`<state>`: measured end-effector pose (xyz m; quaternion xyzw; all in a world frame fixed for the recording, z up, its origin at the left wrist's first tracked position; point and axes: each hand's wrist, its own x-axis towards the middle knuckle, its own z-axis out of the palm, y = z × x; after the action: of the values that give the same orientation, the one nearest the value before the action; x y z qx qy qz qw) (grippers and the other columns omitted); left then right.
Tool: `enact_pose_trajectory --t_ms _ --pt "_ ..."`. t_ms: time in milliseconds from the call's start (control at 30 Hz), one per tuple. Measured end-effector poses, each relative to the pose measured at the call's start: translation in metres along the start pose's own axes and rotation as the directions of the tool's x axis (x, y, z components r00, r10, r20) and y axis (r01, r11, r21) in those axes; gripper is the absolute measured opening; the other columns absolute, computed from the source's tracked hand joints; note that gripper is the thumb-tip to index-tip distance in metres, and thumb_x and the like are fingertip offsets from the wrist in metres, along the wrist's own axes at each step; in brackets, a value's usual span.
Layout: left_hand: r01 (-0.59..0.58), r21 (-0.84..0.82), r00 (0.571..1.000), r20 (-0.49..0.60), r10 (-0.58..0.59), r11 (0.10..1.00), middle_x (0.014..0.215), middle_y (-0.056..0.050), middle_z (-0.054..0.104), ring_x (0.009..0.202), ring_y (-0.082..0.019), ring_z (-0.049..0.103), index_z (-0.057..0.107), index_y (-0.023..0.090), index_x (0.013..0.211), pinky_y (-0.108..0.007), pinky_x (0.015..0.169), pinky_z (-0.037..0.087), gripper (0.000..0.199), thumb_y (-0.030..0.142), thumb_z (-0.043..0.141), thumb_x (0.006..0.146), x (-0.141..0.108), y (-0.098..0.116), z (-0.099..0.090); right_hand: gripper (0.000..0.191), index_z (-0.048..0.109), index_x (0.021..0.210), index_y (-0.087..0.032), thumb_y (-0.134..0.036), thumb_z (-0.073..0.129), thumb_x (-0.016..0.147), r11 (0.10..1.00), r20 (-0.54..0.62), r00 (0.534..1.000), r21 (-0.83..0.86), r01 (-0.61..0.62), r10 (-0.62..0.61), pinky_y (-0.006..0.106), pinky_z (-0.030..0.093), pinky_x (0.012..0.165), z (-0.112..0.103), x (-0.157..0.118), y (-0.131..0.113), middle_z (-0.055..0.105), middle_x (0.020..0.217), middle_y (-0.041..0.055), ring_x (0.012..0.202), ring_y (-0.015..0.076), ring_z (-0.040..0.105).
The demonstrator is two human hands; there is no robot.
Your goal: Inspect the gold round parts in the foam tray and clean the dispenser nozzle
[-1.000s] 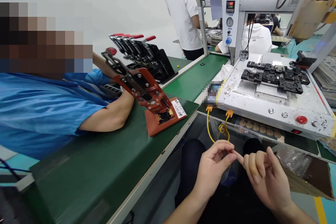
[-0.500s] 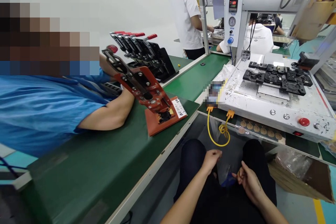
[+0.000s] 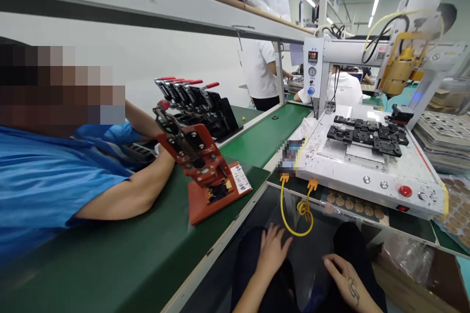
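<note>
My left hand [image 3: 272,250] lies over my left thigh with its fingers spread and nothing in it. Over my right thigh, my right hand [image 3: 345,276] rests loosely, thumb and forefinger stretched out; some of its other fingers are hidden, and no object shows in it. Ahead of both hands, a yellow cable [image 3: 290,229] hangs in a loop from the bench edge, apart from my fingers. On the green bench to the left stands a red toggle-clamp fixture [image 3: 200,166] with a small black part in its base.
A white machine [image 3: 341,176] with buttons holds black fixtures [image 3: 367,133] on its bed. A co-worker's bare arm [image 3: 135,190] leans on the green bench [image 3: 147,249] at left. Black toggle clamps [image 3: 201,107] stand behind. A cardboard box [image 3: 440,274] sits low right.
The view has tilted up. My left hand has moved left onto my thigh and its fingers have spread. My right hand has turned, its tattooed back showing. The machine's yellow head has shifted left in view.
</note>
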<state>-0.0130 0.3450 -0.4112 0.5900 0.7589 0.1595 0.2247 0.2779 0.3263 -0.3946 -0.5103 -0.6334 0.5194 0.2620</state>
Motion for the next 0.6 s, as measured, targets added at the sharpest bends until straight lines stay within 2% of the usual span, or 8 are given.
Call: enact_pose_trajectory --t_ms 67,133,200,300,433,500,600 --pt "0.034 0.121 0.999 -0.024 -0.032 0.992 0.158 -0.016 0.055 0.16 -0.037 0.031 0.068 0.015 0.14 -0.057 0.131 0.014 0.048 0.032 0.053 0.097 0.004 -0.019 -0.02 0.056 0.08 0.123 -0.025 -0.069 0.056 0.096 0.982 -0.126 0.992 -0.187 0.004 -0.028 0.046 0.047 0.114 -0.01 0.009 0.025 0.077 0.128 0.0115 0.127 0.0374 0.067" --pt "0.085 0.208 0.996 -0.028 -0.081 0.974 0.16 -0.018 0.054 0.158 -0.039 0.032 0.068 0.013 0.141 -0.06 0.129 0.02 0.051 0.033 0.053 0.097 0.009 -0.033 -0.034 0.05 0.08 0.122 -0.028 -0.062 0.063 0.09 0.904 -0.188 0.98 -0.427 -0.028 -0.058 0.059 0.036 0.123 -0.019 0.019 0.057 0.074 0.137 0.0122 0.136 0.0423 0.061" --pt "0.138 0.266 0.99 -0.04 -0.133 0.954 0.163 -0.018 0.05 0.156 -0.041 0.035 0.064 0.013 0.146 -0.061 0.124 0.03 0.055 0.036 0.051 0.098 0.012 -0.039 -0.038 0.044 0.081 0.12 -0.032 -0.052 0.068 0.084 0.783 -0.129 0.988 -0.621 -0.016 -0.082 0.069 0.029 0.124 -0.024 0.03 0.088 0.071 0.143 0.0114 0.143 0.0461 0.054" --pt "0.192 0.316 0.981 -0.069 -0.18 0.929 0.163 -0.019 0.05 0.154 -0.039 0.039 0.059 0.012 0.151 -0.059 0.121 0.035 0.057 0.036 0.045 0.101 0.016 -0.034 -0.036 0.042 0.081 0.123 -0.035 -0.043 0.065 0.084 0.642 0.067 0.994 -0.759 0.106 -0.086 0.075 0.028 0.122 -0.024 0.046 0.114 0.066 0.149 0.0091 0.15 0.0478 0.045" --pt "0.226 0.336 0.974 -0.109 -0.201 0.914 0.163 -0.017 0.05 0.154 -0.034 0.04 0.058 0.013 0.152 -0.054 0.124 0.032 0.057 0.036 0.039 0.104 0.016 -0.025 -0.03 0.052 0.082 0.123 -0.034 -0.026 0.061 0.076 0.513 0.17 0.98 -0.835 0.197 -0.1 0.08 0.027 0.118 -0.016 0.062 0.11 0.071 0.141 0.0128 0.148 0.0494 0.047" --pt "0.242 0.339 0.969 -0.125 -0.211 0.909 0.164 -0.016 0.049 0.155 -0.032 0.039 0.057 0.014 0.153 -0.052 0.125 0.031 0.057 0.037 0.037 0.105 0.013 -0.024 -0.028 0.05 0.084 0.117 -0.034 -0.023 0.06 0.074 0.536 0.184 0.976 -0.816 0.216 -0.112 0.081 0.025 0.118 -0.011 0.066 0.099 0.077 0.13 0.014 0.145 0.0498 0.051" --pt "0.26 0.348 0.965 -0.127 -0.23 0.901 0.167 -0.014 0.046 0.156 -0.033 0.036 0.055 0.016 0.156 -0.053 0.124 0.033 0.059 0.038 0.038 0.104 0.009 -0.026 -0.026 0.035 0.086 0.102 -0.038 -0.026 0.063 0.079 0.637 0.189 0.975 -0.738 0.221 -0.119 0.08 0.025 0.12 -0.002 0.068 0.081 0.082 0.112 0.0112 0.136 0.0494 0.06"
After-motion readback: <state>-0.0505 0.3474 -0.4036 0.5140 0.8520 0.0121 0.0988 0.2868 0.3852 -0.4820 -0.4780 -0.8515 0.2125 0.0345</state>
